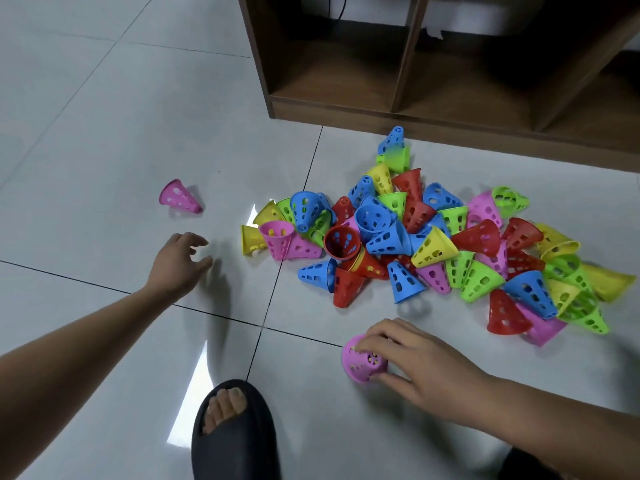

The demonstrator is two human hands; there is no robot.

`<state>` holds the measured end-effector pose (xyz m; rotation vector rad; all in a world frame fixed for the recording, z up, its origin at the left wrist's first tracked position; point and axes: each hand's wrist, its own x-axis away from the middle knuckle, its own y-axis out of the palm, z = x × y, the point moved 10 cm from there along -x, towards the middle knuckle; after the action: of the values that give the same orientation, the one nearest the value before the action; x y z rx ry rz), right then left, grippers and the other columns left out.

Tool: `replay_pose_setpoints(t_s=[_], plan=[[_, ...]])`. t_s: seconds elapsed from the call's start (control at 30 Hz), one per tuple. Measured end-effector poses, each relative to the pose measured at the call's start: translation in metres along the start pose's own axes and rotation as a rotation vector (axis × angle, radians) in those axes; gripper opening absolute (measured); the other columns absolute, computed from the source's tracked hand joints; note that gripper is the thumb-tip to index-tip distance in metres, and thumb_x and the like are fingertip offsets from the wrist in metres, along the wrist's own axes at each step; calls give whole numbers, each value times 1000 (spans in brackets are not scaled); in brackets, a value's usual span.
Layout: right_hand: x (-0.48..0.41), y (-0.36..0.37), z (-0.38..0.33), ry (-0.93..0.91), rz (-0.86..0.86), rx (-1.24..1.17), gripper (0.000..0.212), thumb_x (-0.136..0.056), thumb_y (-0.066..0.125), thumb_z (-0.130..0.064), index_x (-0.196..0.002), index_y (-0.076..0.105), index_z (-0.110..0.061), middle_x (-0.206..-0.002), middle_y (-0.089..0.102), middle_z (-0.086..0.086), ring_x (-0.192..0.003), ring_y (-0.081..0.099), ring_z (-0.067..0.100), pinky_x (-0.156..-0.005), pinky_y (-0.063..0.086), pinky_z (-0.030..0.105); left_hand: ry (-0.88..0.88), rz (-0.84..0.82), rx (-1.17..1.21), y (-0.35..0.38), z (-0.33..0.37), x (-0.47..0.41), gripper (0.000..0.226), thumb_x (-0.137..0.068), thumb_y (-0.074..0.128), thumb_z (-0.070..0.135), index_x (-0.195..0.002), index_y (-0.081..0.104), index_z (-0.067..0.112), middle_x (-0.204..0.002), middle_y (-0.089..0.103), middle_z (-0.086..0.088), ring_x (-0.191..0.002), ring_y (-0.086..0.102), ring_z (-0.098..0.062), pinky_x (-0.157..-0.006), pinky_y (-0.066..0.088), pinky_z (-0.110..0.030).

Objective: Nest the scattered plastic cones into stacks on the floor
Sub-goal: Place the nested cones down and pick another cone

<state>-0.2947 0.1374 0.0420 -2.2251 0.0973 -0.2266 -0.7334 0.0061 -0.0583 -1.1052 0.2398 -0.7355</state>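
Note:
A heap of perforated plastic cones (pixel 433 244) in pink, blue, red, yellow and green lies scattered on the tiled floor (pixel 104 133) right of centre. One pink cone (pixel 180 197) lies on its side apart, at the left. My left hand (pixel 180 261) hovers over the floor just below that lone cone, fingers relaxed and holding nothing. Near the bottom, my right hand (pixel 412 358) grips a pink cone (pixel 362 363) that stands on the floor, fingers curled over its top.
A brown wooden shelf unit (pixel 433 81) with open compartments stands behind the heap. A foot in a black slipper (pixel 232 431) rests on the floor at the bottom centre. Bare tiles stretch across the left.

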Motion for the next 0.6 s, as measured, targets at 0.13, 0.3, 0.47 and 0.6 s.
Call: replay_pose_setpoints(t_s=[0.13, 0.3, 0.47, 0.6], plan=[[-3, 7, 6, 14, 32, 63, 38, -100, 68, -41, -135, 54, -36, -130, 52, -16, -115, 57, 10, -87, 57, 31, -33, 26, -4, -6, -8, -11, 38, -90, 80, 23, -126, 69, 19, -132, 59, -6, -112, 67, -25, -91, 47, -34], [-33, -1, 15, 50, 95, 142, 44, -98, 69, -47, -137, 53, -35, -127, 55, -16, -109, 58, 12, -83, 56, 30, -68, 55, -2, -17, -10, -32, 46, -87, 80, 25, -130, 64, 23, -139, 52, -7, -125, 59, -29, -99, 49, -41], [-62, -9, 25, 23, 133, 177, 40, -98, 72, -39, -134, 58, -29, -127, 57, -10, -113, 59, 16, -90, 55, 32, -61, 88, -11, -35, -4, -54, 54, -84, 78, 20, -134, 59, 26, -150, 44, -6, -137, 46, -32, -103, 45, -42], [-71, -7, 35, 36, 119, 154, 41, -99, 68, -45, -135, 54, -32, -129, 55, -10, -117, 56, 15, -87, 57, 33, -76, 81, -4, -48, -15, -78, 63, -85, 79, 22, -143, 54, 26, -162, 36, -6, -148, 37, -33, -116, 38, -45]])
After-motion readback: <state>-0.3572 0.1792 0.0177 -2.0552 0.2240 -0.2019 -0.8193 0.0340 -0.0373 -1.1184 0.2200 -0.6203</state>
